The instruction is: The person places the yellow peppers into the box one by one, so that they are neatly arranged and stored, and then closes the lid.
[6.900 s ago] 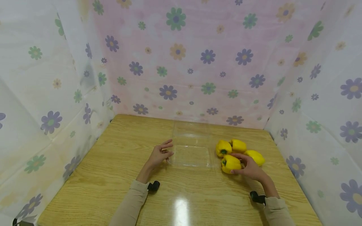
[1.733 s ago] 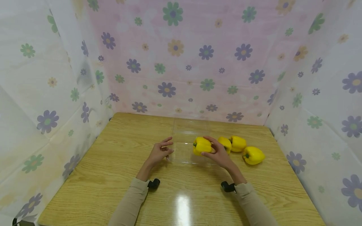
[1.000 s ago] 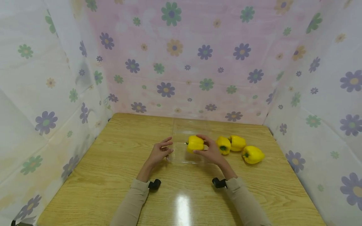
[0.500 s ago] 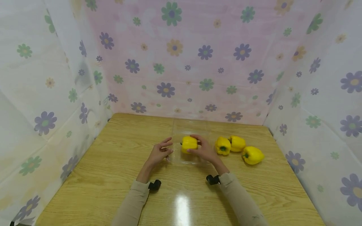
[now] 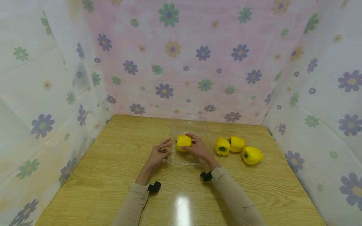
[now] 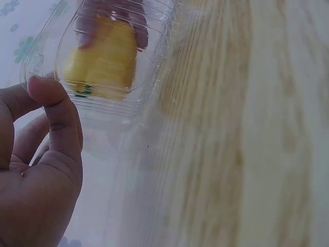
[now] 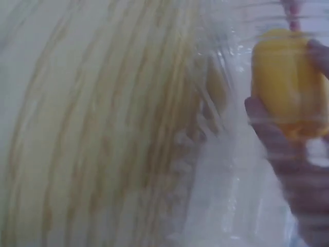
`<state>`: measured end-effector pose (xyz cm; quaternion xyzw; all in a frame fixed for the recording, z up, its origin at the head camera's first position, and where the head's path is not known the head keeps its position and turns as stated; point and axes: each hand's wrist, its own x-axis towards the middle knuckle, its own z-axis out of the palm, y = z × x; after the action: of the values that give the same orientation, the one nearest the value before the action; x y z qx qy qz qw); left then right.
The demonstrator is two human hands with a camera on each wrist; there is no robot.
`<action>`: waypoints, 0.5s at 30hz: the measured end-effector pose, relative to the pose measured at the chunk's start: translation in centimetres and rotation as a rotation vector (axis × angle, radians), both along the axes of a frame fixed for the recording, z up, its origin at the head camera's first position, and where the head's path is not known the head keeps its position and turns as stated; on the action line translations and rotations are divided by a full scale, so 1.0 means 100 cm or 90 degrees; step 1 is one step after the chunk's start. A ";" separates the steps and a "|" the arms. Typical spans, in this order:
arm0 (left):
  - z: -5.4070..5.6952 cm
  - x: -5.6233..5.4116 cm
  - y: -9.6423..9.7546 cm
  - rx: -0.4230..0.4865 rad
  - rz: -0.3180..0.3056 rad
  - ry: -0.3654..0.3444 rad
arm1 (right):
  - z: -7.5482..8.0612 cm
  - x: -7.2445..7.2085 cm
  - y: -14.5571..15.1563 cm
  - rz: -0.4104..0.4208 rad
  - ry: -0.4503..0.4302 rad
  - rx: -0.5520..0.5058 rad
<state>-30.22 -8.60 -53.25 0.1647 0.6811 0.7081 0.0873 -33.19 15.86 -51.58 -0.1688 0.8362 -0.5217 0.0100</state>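
Observation:
A clear plastic clamshell container [image 5: 195, 163] lies on the table with its lid [image 5: 189, 125] folded back toward the rear wall. My left hand [image 5: 156, 155] pinches its left rim, as the left wrist view shows through the thumb and finger at the corner. My right hand [image 5: 198, 147] grips a yellow bell pepper [image 5: 183, 142] within the container, toward its left side, stem pointing left. Through the clear wall, the left wrist view shows this pepper [image 6: 105, 62] with fingers around its far end. The right wrist view shows the pepper [image 7: 285, 77] between thumb and fingers.
To the right of the container sit three more yellow bell peppers: one with its stem facing forward [image 5: 222, 146], one behind it [image 5: 236, 143], and one further right [image 5: 252, 155]. Flower-printed cloth walls [image 5: 181, 62] enclose the wooden table [image 5: 113, 188] at the back and sides.
My right hand took the front pepper from the group and carried it left into the container, continuing leftward over the last second. My left hand has stayed at the left rim.

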 end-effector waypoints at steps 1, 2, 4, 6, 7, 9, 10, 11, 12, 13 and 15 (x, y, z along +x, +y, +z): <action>0.001 0.000 0.000 -0.003 0.002 0.000 | -0.001 -0.001 -0.002 -0.002 0.000 -0.002; 0.001 0.000 0.000 -0.004 0.005 -0.002 | -0.002 -0.002 -0.003 -0.005 -0.007 -0.002; 0.002 0.001 0.000 -0.003 0.009 -0.003 | -0.005 -0.003 -0.005 -0.011 -0.018 0.003; 0.001 0.001 0.000 0.005 0.009 -0.002 | -0.007 -0.003 -0.006 -0.013 -0.027 0.002; 0.000 0.001 0.000 0.008 0.008 -0.001 | -0.008 -0.003 -0.006 -0.013 -0.030 -0.001; -0.001 0.000 0.000 0.015 0.003 0.005 | -0.009 -0.003 -0.006 -0.010 -0.037 -0.007; -0.001 0.000 0.000 0.017 0.000 0.008 | -0.009 -0.002 -0.006 -0.008 -0.040 -0.014; -0.002 0.000 0.000 0.019 -0.004 0.010 | -0.009 -0.002 -0.006 -0.005 -0.045 -0.020; -0.003 0.000 0.000 0.019 -0.006 0.013 | -0.009 -0.001 -0.006 -0.003 -0.049 -0.027; -0.003 0.000 0.000 0.019 -0.006 0.016 | -0.009 -0.001 -0.005 -0.001 -0.052 -0.031; -0.004 0.000 0.000 0.017 -0.006 0.018 | -0.009 0.000 -0.005 0.005 -0.049 -0.031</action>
<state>-30.25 -8.64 -53.61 0.1791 0.6719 0.7142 0.0792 -33.23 15.33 -52.43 -0.1518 0.8215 -0.5481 0.0400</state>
